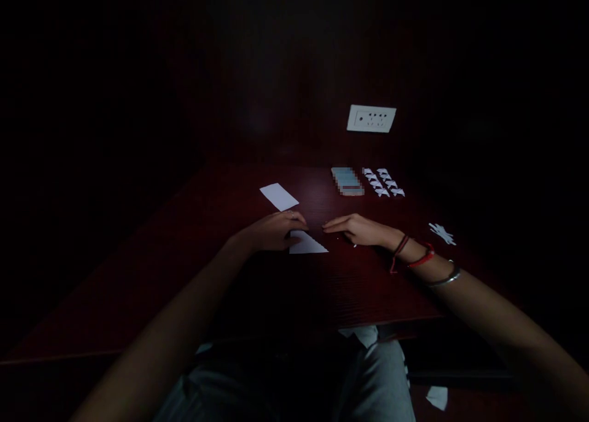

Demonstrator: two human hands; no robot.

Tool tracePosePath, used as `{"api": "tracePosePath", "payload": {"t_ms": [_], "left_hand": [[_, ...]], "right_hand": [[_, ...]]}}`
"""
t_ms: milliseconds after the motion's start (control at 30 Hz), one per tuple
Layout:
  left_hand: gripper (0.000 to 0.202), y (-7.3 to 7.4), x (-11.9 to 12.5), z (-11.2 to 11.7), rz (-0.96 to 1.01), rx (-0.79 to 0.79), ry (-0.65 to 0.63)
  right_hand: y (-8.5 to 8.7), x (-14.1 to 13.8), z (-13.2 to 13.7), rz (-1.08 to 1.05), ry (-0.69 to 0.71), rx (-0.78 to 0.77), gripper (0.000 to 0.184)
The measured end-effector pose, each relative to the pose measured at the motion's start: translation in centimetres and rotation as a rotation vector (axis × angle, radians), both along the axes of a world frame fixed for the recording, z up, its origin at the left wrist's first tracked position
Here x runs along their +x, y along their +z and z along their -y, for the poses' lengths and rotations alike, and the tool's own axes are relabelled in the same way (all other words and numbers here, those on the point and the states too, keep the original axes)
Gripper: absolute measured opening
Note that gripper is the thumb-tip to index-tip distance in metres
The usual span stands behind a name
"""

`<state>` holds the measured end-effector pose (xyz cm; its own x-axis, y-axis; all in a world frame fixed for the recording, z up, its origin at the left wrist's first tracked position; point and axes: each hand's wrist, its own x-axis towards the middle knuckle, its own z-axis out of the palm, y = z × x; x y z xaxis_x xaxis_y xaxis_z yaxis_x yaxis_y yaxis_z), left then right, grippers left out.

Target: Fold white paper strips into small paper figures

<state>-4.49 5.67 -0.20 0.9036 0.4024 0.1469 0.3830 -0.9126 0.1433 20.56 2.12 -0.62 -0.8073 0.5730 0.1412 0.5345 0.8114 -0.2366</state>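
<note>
My left hand (272,230) lies on a dark red table (193,268), its fingers resting flat on the left part of a white paper folded into a triangle (309,244). My right hand (356,229) lies flat just right of the triangle, fingers stretched toward it and holding nothing. Red strings and a metal bangle circle my right wrist.
A flat white paper slip (278,196) lies behind my left hand. Farther back sit a blurred phone-like object (347,181) and several small folded white pieces (383,182). More white scraps (442,233) lie at the right. A white wall socket (370,118) is behind. The room is very dark.
</note>
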Motion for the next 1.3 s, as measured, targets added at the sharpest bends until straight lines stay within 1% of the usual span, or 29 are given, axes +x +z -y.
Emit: {"api": "tracePosePath", "payload": {"t_ms": [100, 167, 233, 300, 400, 467, 500, 533, 567, 600, 667, 767, 800, 833, 867, 900, 933, 1067, 1133, 1200, 1233, 1300], "left_hand": [[0.029, 0.1, 0.5, 0.2, 0.028, -0.007, -0.034], [0.028, 0.1, 1.6, 0.3, 0.070, 0.009, -0.068], [0.026, 0.1, 3.1, 0.4, 0.096, 0.041, -0.093], [0.025, 0.0, 4.6, 0.3, 0.089, 0.077, -0.104], [0.025, -0.3, 5.7, 0.1, 0.076, 0.126, -0.071], [0.026, -0.7, 5.6, -0.3, 0.077, 0.145, -0.018], [0.026, -0.9, 5.3, -0.4, 0.075, 0.152, 0.013], [0.026, -1.1, 5.0, -0.6, 0.075, 0.159, 0.046], [0.027, -1.3, 4.7, -0.7, 0.076, 0.166, 0.077], [0.027, -1.4, 4.6, -0.8, 0.075, 0.170, 0.096], [0.027, -1.6, 4.8, -0.8, 0.074, 0.172, 0.103], [0.026, -1.4, 6.6, -0.4, 0.063, 0.168, 0.063], [0.026, -1.3, 7.3, -0.2, 0.052, 0.173, 0.056], [0.026, -1.2, 7.9, -0.1, 0.045, 0.182, 0.061], [0.026, -1.1, 8.4, 0.0, 0.039, 0.195, 0.075], [0.026, -1.0, 8.6, 0.0, 0.041, 0.209, 0.101], [0.026, -1.0, 8.6, 0.0, 0.048, 0.221, 0.132], [0.028, -1.2, 6.5, -0.7, 0.122, 0.205, 0.273], [0.029, -1.4, 5.5, -0.9, 0.122, 0.198, 0.297], [0.030, -1.6, 5.3, -0.8, 0.119, 0.192, 0.299], [0.030, -1.6, 5.4, -0.6, 0.117, 0.188, 0.293], [0.030, -1.6, 6.1, -0.2, 0.113, 0.179, 0.262]], "right_hand": [[0.2, 3.1, 2.0, 0.027, -0.017, -0.044, 0.059], [0.7, 5.4, 3.5, 0.034, -0.080, -0.061, 0.056], [1.3, 6.8, 4.5, 0.001, -0.155, -0.043, 0.054], [1.6, 6.3, 4.6, -0.041, -0.171, -0.001, 0.056], [1.3, 3.1, 3.5, -0.052, -0.099, 0.063, 0.057], [0.9, 1.0, 2.7, -0.040, -0.020, 0.070, 0.054], [0.7, 0.4, 2.6, -0.023, 0.017, 0.062, 0.054], [0.5, 0.4, 2.6, -0.010, 0.040, 0.051, 0.053], [0.3, 0.9, 2.7, 0.002, 0.038, 0.045, 0.053], [0.1, 1.9, 3.0, 0.013, 0.026, 0.045, 0.054], [-0.2, 5.3, 3.7, 0.043, -0.030, 0.039, 0.054], [-0.3, 10.9, 4.9, 0.082, -0.158, 0.061, 0.051], [-0.2, 12.1, 5.3, 0.067, -0.218, 0.091, 0.050], [-0.1, 12.7, 5.6, 0.041, -0.274, 0.124, 0.050], [0.0, 12.6, 5.7, 0.018, -0.313, 0.152, 0.053], [0.1, 12.0, 5.7, -0.001, -0.327, 0.171, 0.055], [0.1, 10.8, 5.4, -0.015, -0.304, 0.180, 0.057], [0.0, 3.9, 2.8, 0.024, -0.127, 0.180, 0.058], [-0.2, 1.3, 1.5, 0.068, -0.086, 0.162, 0.058], [-0.3, 0.6, 1.1, 0.105, -0.041, 0.126, 0.056], [-0.4, 1.1, 1.2, 0.117, -0.027, 0.113, 0.056], [-0.3, 3.6, 2.2, 0.135, -0.028, 0.099, 0.057]]}}
